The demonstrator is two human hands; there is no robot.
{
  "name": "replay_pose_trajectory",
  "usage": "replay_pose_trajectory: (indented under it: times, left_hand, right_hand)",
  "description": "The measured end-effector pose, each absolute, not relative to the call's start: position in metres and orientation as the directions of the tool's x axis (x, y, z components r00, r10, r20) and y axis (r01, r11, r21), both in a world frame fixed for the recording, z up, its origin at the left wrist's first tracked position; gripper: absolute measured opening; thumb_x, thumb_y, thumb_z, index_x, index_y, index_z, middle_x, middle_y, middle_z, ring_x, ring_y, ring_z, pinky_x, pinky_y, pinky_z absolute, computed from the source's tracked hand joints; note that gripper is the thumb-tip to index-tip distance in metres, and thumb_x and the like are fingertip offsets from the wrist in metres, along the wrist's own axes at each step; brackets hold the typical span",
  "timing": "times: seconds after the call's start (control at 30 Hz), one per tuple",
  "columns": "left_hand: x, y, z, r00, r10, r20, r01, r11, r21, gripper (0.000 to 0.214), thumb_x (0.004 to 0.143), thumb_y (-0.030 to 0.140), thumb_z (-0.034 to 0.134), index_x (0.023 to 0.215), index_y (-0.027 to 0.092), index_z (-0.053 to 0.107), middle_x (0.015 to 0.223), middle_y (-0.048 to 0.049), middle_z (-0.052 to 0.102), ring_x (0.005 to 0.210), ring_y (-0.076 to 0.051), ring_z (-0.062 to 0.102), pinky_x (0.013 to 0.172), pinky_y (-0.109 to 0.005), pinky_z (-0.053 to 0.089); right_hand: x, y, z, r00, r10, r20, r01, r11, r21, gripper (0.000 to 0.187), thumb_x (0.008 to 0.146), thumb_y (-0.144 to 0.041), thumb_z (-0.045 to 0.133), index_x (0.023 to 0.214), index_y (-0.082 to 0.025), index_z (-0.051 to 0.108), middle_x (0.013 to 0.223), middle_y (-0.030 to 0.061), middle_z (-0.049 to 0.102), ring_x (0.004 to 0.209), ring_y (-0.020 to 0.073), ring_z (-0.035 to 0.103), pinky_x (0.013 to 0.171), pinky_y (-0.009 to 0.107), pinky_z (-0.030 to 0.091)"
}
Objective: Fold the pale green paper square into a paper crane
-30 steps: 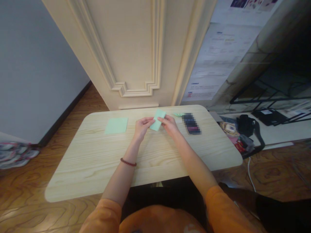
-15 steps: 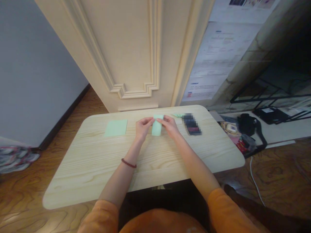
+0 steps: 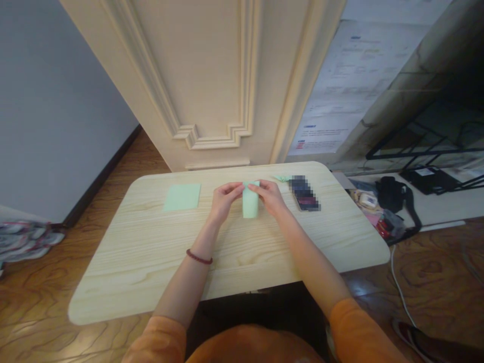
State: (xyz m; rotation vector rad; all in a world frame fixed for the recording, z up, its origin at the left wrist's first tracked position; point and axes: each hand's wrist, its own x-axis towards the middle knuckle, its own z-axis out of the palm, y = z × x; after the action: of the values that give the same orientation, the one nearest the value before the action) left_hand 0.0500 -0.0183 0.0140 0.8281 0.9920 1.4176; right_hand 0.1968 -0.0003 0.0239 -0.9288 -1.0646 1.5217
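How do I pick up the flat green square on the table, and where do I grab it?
Probably pinch the green square by its right edge, thumb against fingertip, coming from the right. It lies flat on the table and looks thin, so there's little side to grab; lift that edge with a fingernail first. That edge faces the left hand, which holds a green strip.

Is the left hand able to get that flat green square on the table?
Probably yes: only tabletop shows between the left hand and the green square. But that hand is at the green strip, so it might need to let go first.
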Motion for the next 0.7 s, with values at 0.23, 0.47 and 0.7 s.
replay_pose_trajectory:
  times: [0.23,0.47,0.7]
  left_hand:
    - [0.047,-0.019,0.014,-0.068,0.996,-0.06,-0.402,0.028,0.915,0.039,0.048,0.04,0.091,0.075,0.016,0.074,0.079,-0.0041,0.075,0.073,-0.015,0.067,0.083,-0.033,0.054]
    - [0.046,-0.018,0.014,-0.104,0.994,-0.041,-0.345,0.003,0.939,0.041,0.05,0.04,0.089,0.081,0.017,0.076,0.079,-0.0041,0.074,0.073,-0.014,0.065,0.078,-0.03,0.053]
    - [0.039,-0.017,0.014,-0.305,0.947,0.1,-0.125,-0.144,0.982,0.029,0.058,0.038,0.084,0.079,0.019,0.077,0.097,-0.0079,0.074,0.098,-0.021,0.066,0.09,-0.034,0.05]
  right_hand:
    - [0.196,-0.001,0.024,-0.189,0.981,-0.034,-0.27,-0.085,-0.959,0.036,0.049,-0.046,0.088,0.068,-0.019,0.072,0.072,0.0016,0.071,0.07,0.016,0.06,0.069,0.03,0.046]
    - [0.196,-0.003,0.025,-0.188,0.982,-0.016,-0.264,-0.066,-0.962,0.033,0.05,-0.043,0.088,0.065,-0.019,0.072,0.068,0.0001,0.069,0.066,0.0139,0.057,0.068,0.028,0.045]
    - [0.197,-0.002,0.023,-0.175,0.984,-0.024,-0.268,-0.071,-0.961,0.031,0.052,-0.042,0.087,0.068,-0.019,0.073,0.073,0.0012,0.071,0.07,0.0153,0.06,0.071,0.029,0.046]
